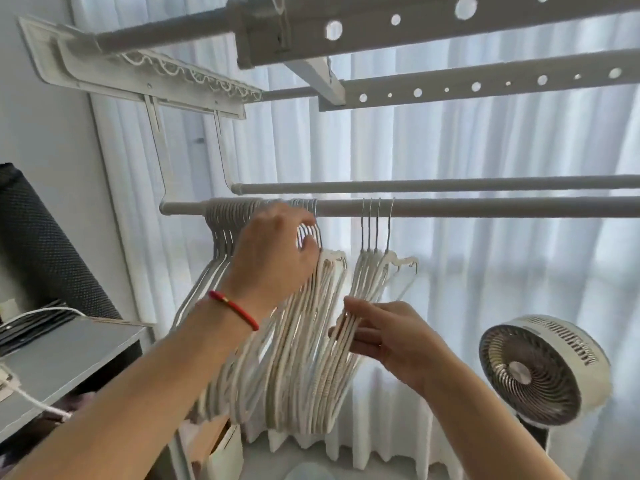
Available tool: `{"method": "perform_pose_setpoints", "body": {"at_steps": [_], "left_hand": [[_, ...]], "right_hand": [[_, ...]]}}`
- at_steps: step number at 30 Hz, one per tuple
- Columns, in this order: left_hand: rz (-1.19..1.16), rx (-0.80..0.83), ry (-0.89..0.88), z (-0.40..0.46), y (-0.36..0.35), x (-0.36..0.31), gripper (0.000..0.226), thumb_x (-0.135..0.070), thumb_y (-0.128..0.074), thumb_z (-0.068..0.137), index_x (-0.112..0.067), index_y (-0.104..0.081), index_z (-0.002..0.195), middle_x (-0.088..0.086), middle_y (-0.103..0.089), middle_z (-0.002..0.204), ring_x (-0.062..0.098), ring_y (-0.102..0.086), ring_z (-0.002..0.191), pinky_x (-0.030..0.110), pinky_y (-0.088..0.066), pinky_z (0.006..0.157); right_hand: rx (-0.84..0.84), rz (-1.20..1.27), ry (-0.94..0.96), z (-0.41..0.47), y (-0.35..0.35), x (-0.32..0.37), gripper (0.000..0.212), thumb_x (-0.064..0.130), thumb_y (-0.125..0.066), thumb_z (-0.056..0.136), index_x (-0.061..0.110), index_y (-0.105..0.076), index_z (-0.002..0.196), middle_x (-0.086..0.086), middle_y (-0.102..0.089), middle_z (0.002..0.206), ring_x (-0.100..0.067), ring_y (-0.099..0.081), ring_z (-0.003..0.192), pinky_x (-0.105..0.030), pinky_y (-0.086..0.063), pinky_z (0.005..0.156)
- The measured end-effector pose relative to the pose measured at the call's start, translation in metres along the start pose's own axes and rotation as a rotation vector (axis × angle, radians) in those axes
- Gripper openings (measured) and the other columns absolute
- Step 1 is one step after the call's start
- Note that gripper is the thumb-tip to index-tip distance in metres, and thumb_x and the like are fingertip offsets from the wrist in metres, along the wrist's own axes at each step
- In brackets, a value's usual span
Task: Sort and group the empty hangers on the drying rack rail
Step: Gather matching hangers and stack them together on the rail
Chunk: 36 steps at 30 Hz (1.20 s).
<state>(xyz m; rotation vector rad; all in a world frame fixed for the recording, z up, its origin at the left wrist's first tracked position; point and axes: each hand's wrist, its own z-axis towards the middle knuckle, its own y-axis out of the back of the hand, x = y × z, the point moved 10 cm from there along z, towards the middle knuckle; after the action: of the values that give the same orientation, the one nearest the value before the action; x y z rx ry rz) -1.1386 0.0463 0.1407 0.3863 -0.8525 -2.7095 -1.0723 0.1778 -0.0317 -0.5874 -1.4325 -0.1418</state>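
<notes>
A white drying rack rail [485, 207] runs across the middle. Many empty white hangers [298, 358] hang bunched at its left end. A smaller group of several hangers [372, 271] hangs a little to the right, apart from the bunch. My left hand [273, 258], with a red band at the wrist, grips the necks of the bunched hangers just below the rail. My right hand [384, 336] pinches the lower arms of the smaller group between thumb and fingers.
A second rail [450, 184] runs just behind the first. Perforated rack bars [485, 84] hang overhead. A round fan [543, 370] stands at the lower right before white curtains. A grey desk [69, 362] with cables and a black mesh chair back [41, 244] are on the left.
</notes>
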Motion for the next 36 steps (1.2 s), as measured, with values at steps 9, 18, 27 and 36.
{"method": "perform_pose_setpoints", "body": {"at_steps": [9, 18, 27, 36], "left_hand": [[-0.025, 0.312, -0.290, 0.065, -0.046, -0.004, 0.067, -0.047, -0.074, 0.086, -0.015, -0.055, 0.142, 0.006, -0.060, 0.140, 0.025, -0.053, 0.131, 0.038, -0.040, 0.109], [-0.070, 0.475, -0.217, 0.089, -0.067, 0.021, 0.073, -0.043, -0.085, 0.076, -0.019, -0.059, 0.140, 0.002, -0.069, 0.127, 0.021, -0.063, 0.116, 0.025, -0.043, 0.094], [-0.164, 0.465, -0.146, 0.091, -0.071, 0.031, 0.052, -0.047, -0.085, 0.075, -0.026, -0.072, 0.120, -0.011, -0.069, 0.084, 0.010, -0.063, 0.081, 0.027, -0.047, 0.070], [-0.224, 0.499, -0.161, 0.090, -0.078, 0.029, 0.051, -0.042, -0.084, 0.076, -0.032, -0.070, 0.123, -0.005, -0.076, 0.106, 0.018, -0.068, 0.103, 0.045, -0.053, 0.094]], "right_hand": [[0.059, -0.183, -0.169, 0.009, -0.026, 0.008, 0.038, 0.025, -0.080, 0.078, -0.006, -0.074, 0.100, -0.026, -0.076, 0.096, -0.034, -0.077, 0.088, -0.033, -0.063, 0.072], [-0.153, -0.944, 0.033, 0.011, -0.017, 0.060, 0.049, 0.055, -0.071, 0.088, 0.006, -0.074, 0.089, -0.005, -0.078, 0.072, -0.023, -0.077, 0.066, -0.035, -0.064, 0.066], [-0.431, -1.661, 0.774, 0.019, -0.047, 0.194, 0.048, 0.041, -0.074, 0.089, 0.020, -0.064, 0.131, 0.000, -0.069, 0.117, -0.026, -0.057, 0.113, -0.045, -0.044, 0.098], [-0.280, -1.505, 0.701, 0.048, -0.048, 0.192, 0.030, 0.037, -0.077, 0.083, 0.029, -0.075, 0.112, 0.003, -0.074, 0.081, -0.022, -0.066, 0.080, -0.045, -0.055, 0.077]]}}
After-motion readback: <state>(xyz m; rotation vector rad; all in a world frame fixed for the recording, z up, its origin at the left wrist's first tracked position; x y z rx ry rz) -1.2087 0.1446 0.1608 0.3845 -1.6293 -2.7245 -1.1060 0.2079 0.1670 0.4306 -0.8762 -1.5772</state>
